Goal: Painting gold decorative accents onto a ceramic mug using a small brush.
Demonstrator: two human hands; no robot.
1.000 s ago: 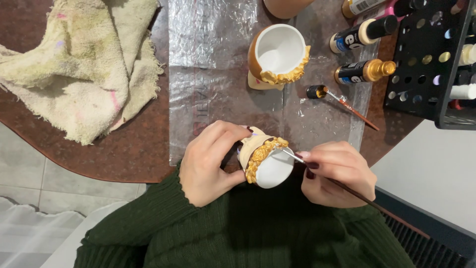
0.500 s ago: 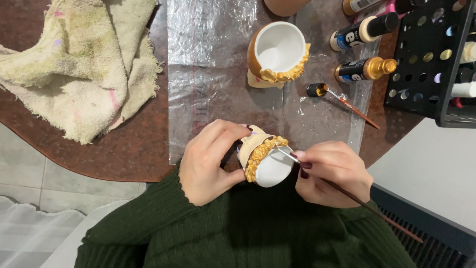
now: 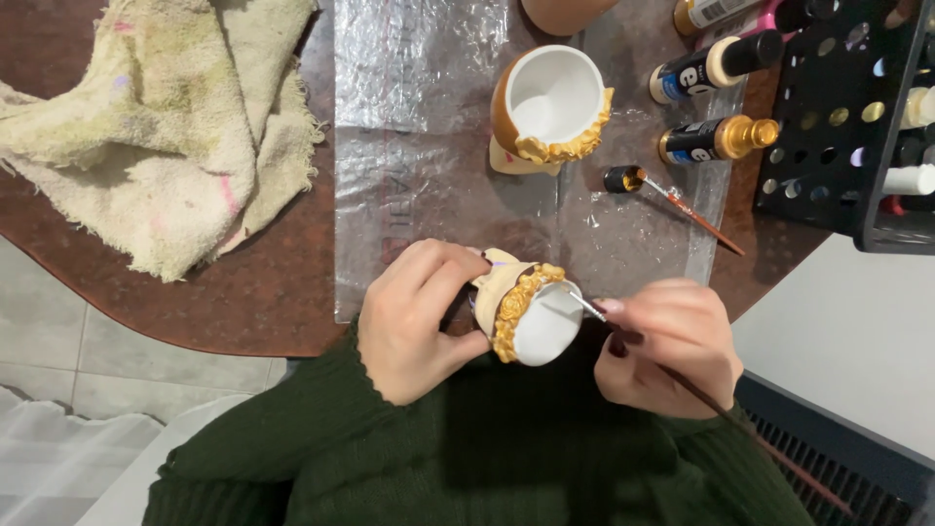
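I see my left hand [image 3: 421, 321] wrapped around a small ceramic pot [image 3: 526, 314], fingers closed on its cream body, thumb underneath. The pot lies on its side just past the worktop [image 3: 243, 292] edge, over my dark green sweater [image 3: 487, 458]. Its long axis runs roughly nine to three o'clock, with the white open mouth facing three o'clock toward my other hand. A band of gold roses rings the rim.

My right hand [image 3: 667, 341] pinches a thin paintbrush [image 3: 701, 394], fingers shut on the handle. The brush runs from its tip at ten o'clock, touching the pot's rim, to the handle end at four o'clock.

At twelve o'clock from the held pot, a second pot [image 3: 550, 107] stands on clear plastic sheeting [image 3: 419, 146]. Paint bottles [image 3: 716, 141] lie at one o'clock beside a black rack [image 3: 857, 127]. A stained rag [image 3: 156, 127] sits at ten o'clock.
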